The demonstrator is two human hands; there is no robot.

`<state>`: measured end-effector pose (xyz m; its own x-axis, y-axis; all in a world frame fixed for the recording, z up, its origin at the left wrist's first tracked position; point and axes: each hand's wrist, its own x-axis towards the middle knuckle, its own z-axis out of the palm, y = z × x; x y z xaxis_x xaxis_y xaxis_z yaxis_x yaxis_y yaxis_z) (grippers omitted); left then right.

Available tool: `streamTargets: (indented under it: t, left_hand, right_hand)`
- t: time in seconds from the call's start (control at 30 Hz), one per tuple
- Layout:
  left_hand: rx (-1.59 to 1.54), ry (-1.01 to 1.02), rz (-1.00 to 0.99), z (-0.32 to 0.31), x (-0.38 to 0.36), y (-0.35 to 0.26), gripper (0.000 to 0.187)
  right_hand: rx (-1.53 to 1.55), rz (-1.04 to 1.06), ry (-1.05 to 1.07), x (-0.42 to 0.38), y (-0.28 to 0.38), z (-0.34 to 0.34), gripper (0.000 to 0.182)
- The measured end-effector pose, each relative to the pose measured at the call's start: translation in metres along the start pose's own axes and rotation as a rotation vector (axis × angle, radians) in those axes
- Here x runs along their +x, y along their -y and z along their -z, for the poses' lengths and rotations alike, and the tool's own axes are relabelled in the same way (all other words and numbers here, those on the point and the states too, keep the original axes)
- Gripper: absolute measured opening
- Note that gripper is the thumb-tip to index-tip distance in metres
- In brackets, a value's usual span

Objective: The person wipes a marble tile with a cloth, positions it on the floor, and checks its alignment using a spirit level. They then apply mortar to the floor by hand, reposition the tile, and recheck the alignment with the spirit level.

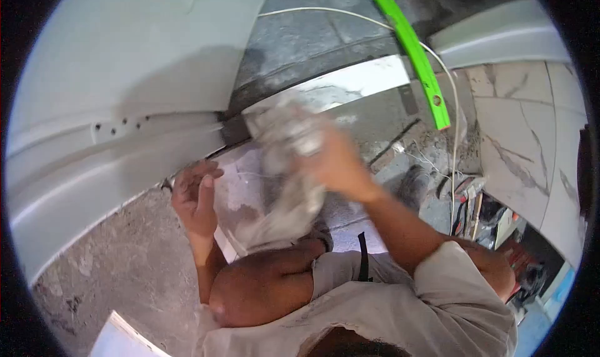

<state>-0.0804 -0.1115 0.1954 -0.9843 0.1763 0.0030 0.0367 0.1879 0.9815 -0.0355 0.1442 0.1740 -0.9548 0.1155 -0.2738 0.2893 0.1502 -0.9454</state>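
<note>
My right hand (331, 160) is closed on a crumpled, dirty pale cloth (281, 132), which is blurred by motion and hangs down toward my knees. Under and behind the cloth runs a white marbled slab strip (369, 82) set along the floor edge. My left hand (197, 191) is raised beside the white door frame, its fingers apart and bent, holding nothing. Between my hands and my legs lies a pale, dusty tile (240, 188), partly hidden by the cloth.
A bright green level (412, 51) lies at the upper right, with a white cable (455, 132) beside it. Marbled wall tiles (519, 132) stand at the right, above tools and clutter (487, 223). A large white panel (125, 63) rises at the left.
</note>
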Motion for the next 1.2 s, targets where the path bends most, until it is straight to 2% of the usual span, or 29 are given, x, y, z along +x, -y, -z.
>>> streamTargets:
  t: [0.03,0.07,0.1,0.13,0.17,0.27,0.3,0.33,0.37,0.4,0.43,0.5,0.53,0.6,0.63,0.7,0.77,0.83,0.9,0.93,1.0,1.07,1.1,1.13,1.17,1.2]
  left_hand:
    - [0.022,-0.038,0.007,0.000,0.001,0.000,0.019]
    - [0.056,-0.012,0.056,0.000,0.002,-0.001,0.019]
    - [0.089,0.025,0.110,0.003,0.001,-0.004,0.018]
    - [0.104,-0.001,0.113,0.003,0.000,-0.003,0.018]
    - [0.061,0.003,0.117,-0.001,0.001,0.000,0.019]
    - [-0.059,0.003,0.114,-0.005,-0.004,0.009,0.018]
    - [-0.124,-0.004,0.110,-0.006,-0.006,0.011,0.017]
    - [-0.128,-0.002,0.109,-0.006,-0.006,0.012,0.017]
    - [-0.097,-0.003,0.151,-0.005,-0.006,0.013,0.017]
    - [-0.066,-0.002,0.194,-0.004,-0.007,0.013,0.017]
    - [-0.070,0.006,0.192,-0.004,-0.008,0.014,0.017]
    - [-0.040,-0.005,0.189,-0.006,-0.007,0.016,0.018]
    - [-0.049,0.005,0.185,-0.006,-0.006,0.015,0.018]
    - [-0.039,0.012,0.165,-0.008,-0.005,0.013,0.019]
    - [-0.055,0.025,0.163,-0.009,-0.005,0.015,0.019]
    - [-0.063,0.008,0.228,-0.012,-0.005,0.019,0.019]
    - [-0.019,0.033,0.203,-0.017,-0.002,0.022,0.018]
    - [-0.041,0.021,0.236,-0.020,-0.001,0.023,0.019]
    - [-0.036,0.035,0.228,-0.023,0.000,0.021,0.020]
    - [-0.038,0.038,0.228,-0.025,0.000,0.021,0.021]
    - [-0.034,0.053,0.225,-0.027,0.002,0.022,0.022]
    - [-0.044,0.078,0.235,-0.031,0.003,0.026,0.020]
    - [-0.039,0.089,0.229,-0.033,0.005,0.024,0.020]
    - [-0.012,0.104,0.211,-0.036,0.007,0.022,0.018]
    - [0.015,0.118,0.192,-0.039,0.009,0.019,0.017]
    - [0.021,0.131,0.187,-0.042,0.012,0.014,0.017]
  right_hand:
    - [-0.249,0.254,-0.233,0.006,-0.026,0.025,0.072]
    - [-0.382,0.128,-0.376,0.010,-0.009,0.050,0.074]
    - [-0.526,0.201,-0.510,0.020,-0.034,0.075,0.076]
    - [-0.526,0.263,-0.620,0.027,-0.037,0.090,0.072]
    - [-0.522,0.277,-0.606,0.038,-0.047,0.096,0.072]
    - [-0.802,0.222,-0.756,0.057,-0.080,0.081,0.048]
    - [-0.830,0.336,-0.802,0.061,-0.072,0.054,0.042]
    - [-0.565,0.238,-0.647,0.058,-0.060,0.025,0.043]
    - [-0.833,0.270,-0.595,0.055,-0.062,-0.005,0.047]
    - [-0.676,0.347,-0.491,0.050,-0.064,-0.042,0.052]
    - [-0.703,0.409,-0.369,0.048,-0.081,-0.074,0.055]
    - [-0.645,0.538,0.055,0.039,-0.052,-0.105,0.059]
    - [-0.656,0.534,0.045,0.039,-0.044,-0.102,0.059]
    - [-0.446,0.404,0.021,0.040,-0.034,-0.092,0.057]
    - [-0.462,0.396,0.009,0.043,-0.037,-0.078,0.057]
    - [-0.581,0.486,-0.149,0.053,-0.049,-0.027,0.059]
    - [-0.663,0.380,-0.220,0.057,-0.068,0.035,0.058]
    - [-0.788,0.365,-0.351,0.054,-0.083,0.099,0.058]
    - [-0.959,0.261,-0.575,0.052,-0.090,0.147,0.058]
    - [-0.958,0.258,-0.574,0.051,-0.092,0.149,0.058]
    - [-1.041,0.182,-0.704,0.044,-0.094,0.152,0.054]
    - [-0.947,0.200,-0.633,0.042,-0.086,0.107,0.054]
    - [-0.841,0.364,-0.603,0.044,-0.088,0.076,0.044]
    - [-0.715,0.407,-0.446,0.041,-0.090,0.043,0.044]
    - [-0.559,0.361,-0.208,0.036,-0.097,0.007,0.045]
    - [-0.561,0.383,-0.109,0.030,-0.082,-0.024,0.048]
